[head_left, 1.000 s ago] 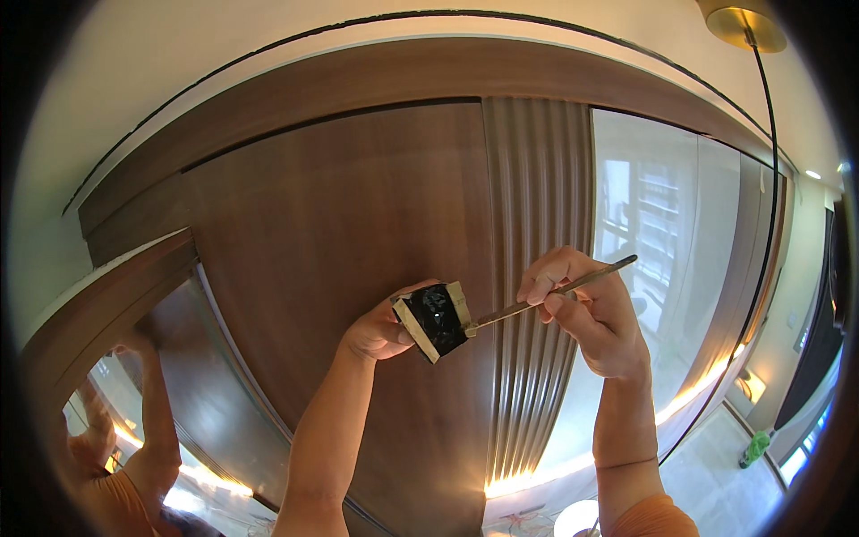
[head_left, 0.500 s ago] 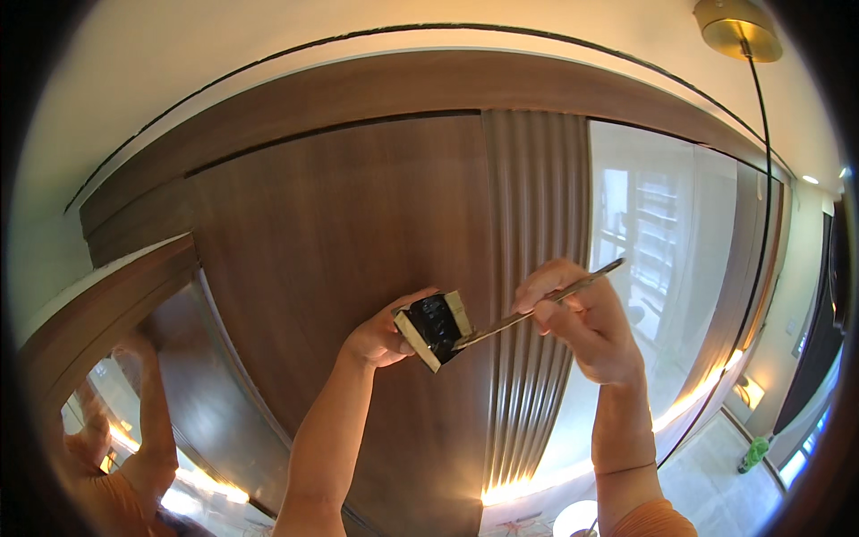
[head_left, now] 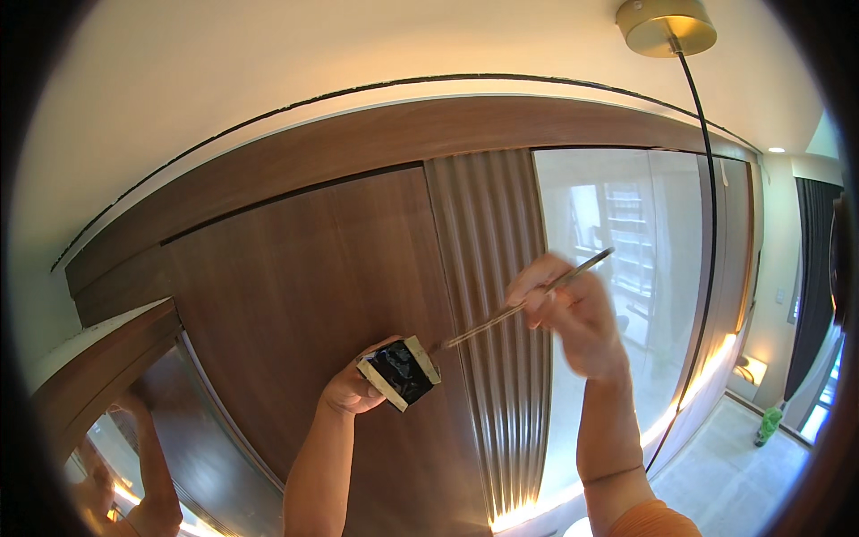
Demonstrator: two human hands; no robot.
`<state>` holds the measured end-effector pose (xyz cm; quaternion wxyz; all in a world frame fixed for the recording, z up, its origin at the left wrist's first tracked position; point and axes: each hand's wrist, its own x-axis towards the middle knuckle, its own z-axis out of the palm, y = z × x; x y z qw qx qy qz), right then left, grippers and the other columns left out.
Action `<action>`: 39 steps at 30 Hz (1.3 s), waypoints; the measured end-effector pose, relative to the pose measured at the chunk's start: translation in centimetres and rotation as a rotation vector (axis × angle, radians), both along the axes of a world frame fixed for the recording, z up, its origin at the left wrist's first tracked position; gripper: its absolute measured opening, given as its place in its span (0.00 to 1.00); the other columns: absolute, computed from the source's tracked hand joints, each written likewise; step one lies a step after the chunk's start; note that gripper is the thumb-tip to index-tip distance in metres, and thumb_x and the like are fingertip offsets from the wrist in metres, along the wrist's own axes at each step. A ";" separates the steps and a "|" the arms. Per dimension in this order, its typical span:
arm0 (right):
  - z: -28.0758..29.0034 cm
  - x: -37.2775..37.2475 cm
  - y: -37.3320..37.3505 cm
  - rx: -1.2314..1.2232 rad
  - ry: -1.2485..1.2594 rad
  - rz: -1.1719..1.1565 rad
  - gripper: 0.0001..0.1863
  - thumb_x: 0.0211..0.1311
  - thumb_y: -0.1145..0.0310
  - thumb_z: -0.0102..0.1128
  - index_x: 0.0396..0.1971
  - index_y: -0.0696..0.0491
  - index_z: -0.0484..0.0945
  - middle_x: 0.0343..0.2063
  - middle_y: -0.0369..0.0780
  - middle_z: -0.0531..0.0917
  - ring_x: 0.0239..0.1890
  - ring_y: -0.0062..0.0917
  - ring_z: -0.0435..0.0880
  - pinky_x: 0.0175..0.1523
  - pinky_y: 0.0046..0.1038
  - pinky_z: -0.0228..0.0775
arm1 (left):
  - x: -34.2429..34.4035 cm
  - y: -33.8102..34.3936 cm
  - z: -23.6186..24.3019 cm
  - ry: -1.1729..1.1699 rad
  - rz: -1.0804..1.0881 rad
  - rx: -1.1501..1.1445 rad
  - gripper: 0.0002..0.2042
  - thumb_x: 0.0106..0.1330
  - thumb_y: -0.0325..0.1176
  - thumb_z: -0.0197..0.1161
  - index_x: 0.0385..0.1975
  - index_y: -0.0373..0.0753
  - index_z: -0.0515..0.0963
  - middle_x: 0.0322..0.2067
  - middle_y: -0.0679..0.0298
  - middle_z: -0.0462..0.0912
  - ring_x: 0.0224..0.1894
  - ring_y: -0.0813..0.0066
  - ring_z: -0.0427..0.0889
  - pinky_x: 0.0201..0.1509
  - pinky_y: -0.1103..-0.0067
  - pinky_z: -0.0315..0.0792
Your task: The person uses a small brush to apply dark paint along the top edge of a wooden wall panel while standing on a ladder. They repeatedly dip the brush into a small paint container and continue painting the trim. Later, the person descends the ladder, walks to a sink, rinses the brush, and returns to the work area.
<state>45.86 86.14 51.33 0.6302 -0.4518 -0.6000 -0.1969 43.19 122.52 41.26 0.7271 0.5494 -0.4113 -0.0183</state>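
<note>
My left hand (head_left: 351, 390) grips a small box-like container (head_left: 401, 372) with pale edges and a dark, glossy, wet-looking inside, tilted toward me. In my right hand (head_left: 577, 313) is a slim paintbrush (head_left: 488, 327), pinched between thumb and fingers near its middle. The brush slants down to the left, its dark tip just off the container's right edge. Both hands are raised in front of a brown wood-grain wall panel (head_left: 304, 268). A fluted brown strip (head_left: 488, 233) runs behind the brush.
A black cord (head_left: 711, 233) hangs from a brass ceiling mount (head_left: 667, 29) at the right. Beyond it is a glossy pale panel (head_left: 658, 331). A wood-framed mirror-like surface (head_left: 201, 438) stands at the left. A green object (head_left: 768, 424) sits on the grey floor at the far right.
The brush tip has come out of the container and now sits just beside it. The view has shifted, so the ceiling mount shows more fully.
</note>
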 end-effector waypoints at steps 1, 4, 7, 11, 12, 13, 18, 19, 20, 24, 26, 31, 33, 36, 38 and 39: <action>0.7 0.4 -0.4 0.086 0.025 -0.034 0.08 0.70 0.75 0.55 0.35 0.56 0.83 0.35 0.41 0.84 0.31 0.20 0.76 0.37 0.23 0.68 | 0.0 -0.1 0.0 0.002 -0.006 -0.009 0.44 0.49 0.41 0.83 0.69 0.41 0.70 0.62 0.54 0.76 0.67 0.55 0.73 0.69 0.57 0.70; 3.7 1.5 -0.8 0.433 -0.032 -0.226 0.09 0.74 0.72 0.55 0.37 0.56 0.85 0.35 0.39 0.85 0.29 0.18 0.74 0.36 0.21 0.65 | -0.2 -0.3 0.2 -0.006 -0.025 0.007 0.44 0.50 0.41 0.83 0.69 0.42 0.70 0.62 0.55 0.76 0.68 0.54 0.72 0.70 0.55 0.68; 6.9 2.3 -0.2 0.675 -0.098 -0.366 0.09 0.74 0.71 0.57 0.41 0.56 0.86 0.35 0.36 0.85 0.29 0.15 0.71 0.36 0.19 0.63 | -0.4 -0.7 0.5 -0.019 -0.030 0.020 0.43 0.50 0.41 0.83 0.69 0.43 0.70 0.62 0.55 0.76 0.68 0.54 0.71 0.71 0.55 0.68; 9.3 3.1 0.7 0.724 -0.132 -0.518 0.10 0.74 0.73 0.58 0.46 0.56 0.86 0.27 0.30 0.79 0.29 0.12 0.68 0.35 0.17 0.58 | -0.7 -1.1 0.9 -0.014 -0.016 0.026 0.44 0.51 0.42 0.83 0.70 0.42 0.69 0.63 0.54 0.75 0.67 0.54 0.72 0.70 0.55 0.68; 9.7 3.3 0.9 0.732 -0.144 -0.526 0.10 0.74 0.73 0.58 0.46 0.56 0.86 0.27 0.30 0.78 0.29 0.12 0.68 0.35 0.17 0.58 | -0.7 -1.1 0.9 -0.013 -0.015 0.025 0.44 0.51 0.42 0.83 0.70 0.41 0.69 0.63 0.54 0.75 0.67 0.54 0.72 0.70 0.55 0.68; 10.1 3.5 1.1 0.736 -0.166 -0.537 0.10 0.74 0.72 0.58 0.47 0.56 0.86 0.26 0.29 0.77 0.29 0.12 0.67 0.35 0.17 0.58 | -0.7 -1.2 0.9 -0.010 -0.010 0.023 0.44 0.51 0.42 0.82 0.70 0.41 0.69 0.62 0.54 0.75 0.67 0.54 0.72 0.70 0.56 0.68; 11.1 4.4 2.2 0.776 -0.232 -0.529 0.10 0.74 0.71 0.58 0.45 0.57 0.86 0.30 0.29 0.79 0.29 0.11 0.67 0.35 0.17 0.59 | -0.7 -1.1 0.6 -0.032 -0.006 -0.005 0.44 0.51 0.43 0.82 0.69 0.37 0.69 0.61 0.54 0.76 0.66 0.54 0.73 0.69 0.56 0.70; 11.2 4.5 2.3 0.764 -0.203 -0.568 0.09 0.72 0.70 0.60 0.43 0.55 0.87 0.33 0.34 0.84 0.32 0.16 0.75 0.40 0.21 0.69 | -0.7 -1.1 0.6 -0.030 -0.005 -0.006 0.44 0.50 0.43 0.83 0.68 0.37 0.70 0.60 0.54 0.77 0.66 0.54 0.73 0.68 0.56 0.70; 11.3 4.6 2.4 0.766 -0.212 -0.574 0.09 0.72 0.70 0.60 0.43 0.55 0.87 0.33 0.34 0.84 0.32 0.16 0.75 0.40 0.22 0.69 | -0.7 -1.1 0.6 -0.028 -0.005 -0.007 0.44 0.50 0.43 0.83 0.68 0.37 0.70 0.60 0.54 0.77 0.66 0.54 0.73 0.68 0.56 0.70; 11.6 5.0 2.8 0.771 -0.219 -0.588 0.09 0.72 0.70 0.61 0.43 0.54 0.87 0.32 0.34 0.85 0.31 0.16 0.75 0.39 0.22 0.69 | -0.9 -1.3 0.9 -0.002 0.030 0.019 0.43 0.50 0.42 0.83 0.68 0.39 0.70 0.60 0.55 0.77 0.66 0.54 0.73 0.68 0.56 0.70; 11.6 5.1 3.0 0.777 -0.212 -0.578 0.09 0.72 0.70 0.61 0.43 0.55 0.87 0.32 0.35 0.85 0.31 0.16 0.75 0.39 0.22 0.69 | -1.1 -1.5 1.1 -0.030 0.019 0.036 0.43 0.50 0.42 0.83 0.68 0.40 0.71 0.60 0.57 0.77 0.66 0.55 0.73 0.68 0.57 0.70; 11.3 5.9 2.6 0.775 -0.211 -0.608 0.09 0.72 0.70 0.60 0.44 0.54 0.88 0.34 0.35 0.85 0.32 0.16 0.75 0.38 0.22 0.69 | -1.3 -2.1 1.4 -0.052 -0.002 0.034 0.42 0.51 0.41 0.82 0.68 0.41 0.71 0.60 0.59 0.77 0.66 0.55 0.72 0.68 0.57 0.70; 11.1 6.4 2.0 0.809 -0.197 -0.645 0.09 0.72 0.71 0.60 0.44 0.54 0.88 0.35 0.35 0.85 0.32 0.16 0.75 0.37 0.22 0.69 | -1.3 -2.1 1.4 -0.063 -0.007 0.029 0.41 0.52 0.41 0.82 0.68 0.41 0.71 0.60 0.59 0.77 0.66 0.56 0.72 0.68 0.57 0.70; 10.9 7.2 1.0 0.845 -0.143 -0.704 0.09 0.72 0.71 0.60 0.44 0.53 0.88 0.36 0.35 0.86 0.32 0.16 0.76 0.37 0.22 0.68 | -1.2 -1.9 1.4 -0.035 -0.018 0.029 0.42 0.51 0.39 0.82 0.68 0.41 0.71 0.61 0.59 0.77 0.66 0.56 0.72 0.68 0.57 0.70; 10.9 7.6 0.5 0.876 -0.102 -0.755 0.09 0.72 0.72 0.60 0.45 0.53 0.88 0.37 0.36 0.86 0.33 0.17 0.77 0.37 0.22 0.69 | -1.1 -1.7 1.4 -0.029 -0.013 0.027 0.42 0.51 0.38 0.82 0.68 0.41 0.71 0.61 0.59 0.77 0.66 0.56 0.72 0.69 0.57 0.70; 10.9 7.6 0.5 0.896 -0.085 -0.785 0.09 0.72 0.73 0.60 0.45 0.53 0.88 0.37 0.37 0.86 0.33 0.17 0.78 0.37 0.22 0.69 | -1.1 -1.7 1.4 -0.026 -0.011 0.026 0.42 0.51 0.38 0.82 0.68 0.41 0.71 0.61 0.59 0.77 0.66 0.56 0.72 0.69 0.57 0.70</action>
